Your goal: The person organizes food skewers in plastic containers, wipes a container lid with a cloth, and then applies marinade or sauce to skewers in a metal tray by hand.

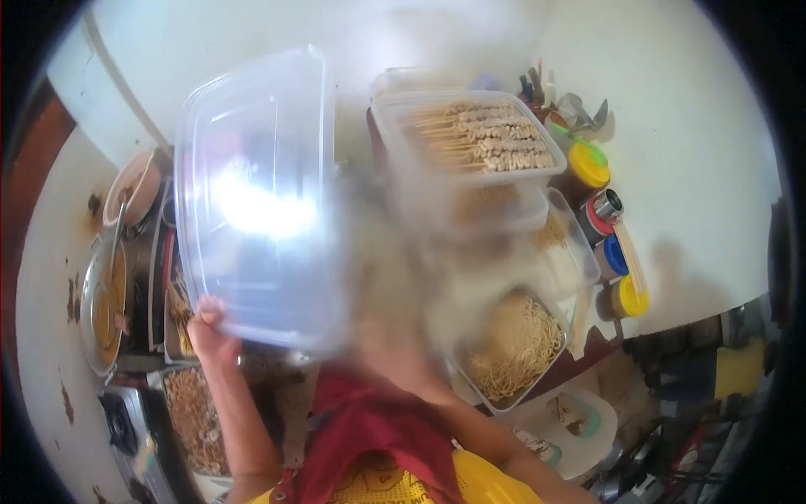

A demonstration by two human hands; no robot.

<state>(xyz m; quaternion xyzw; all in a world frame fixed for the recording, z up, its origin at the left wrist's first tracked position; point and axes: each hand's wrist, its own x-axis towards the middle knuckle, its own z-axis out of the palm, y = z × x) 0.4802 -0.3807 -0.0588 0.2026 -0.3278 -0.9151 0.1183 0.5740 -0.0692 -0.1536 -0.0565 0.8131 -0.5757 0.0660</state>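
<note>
My left hand (pixel 213 334) grips the lower left corner of a large clear plastic lid (pixel 260 277), thumb and fingers closed on its rim. The lid is raised and tilted, with a bright glare across it. My right hand (pixel 390 340) is near the lid's lower right side, but a smear over the middle of the picture hides its fingers. To the right stand stacked plastic boxes (pixel 470 220); the top one holds rows of skewered meat (pixel 499 139), sticks pointing left. A square container of noodles (pixel 516 353) sits nearer, right of my right hand.
Yellow-lidded jars (pixel 631 296), a blue-lidded jar (pixel 617 256) and a utensil holder (pixel 554 118) line the right wall. At left are a pan of brown sauce (pixel 107 311), a pink bowl (pixel 138 189), a tray of brown food pieces (pixel 197 420) and a stove (pixel 126 428).
</note>
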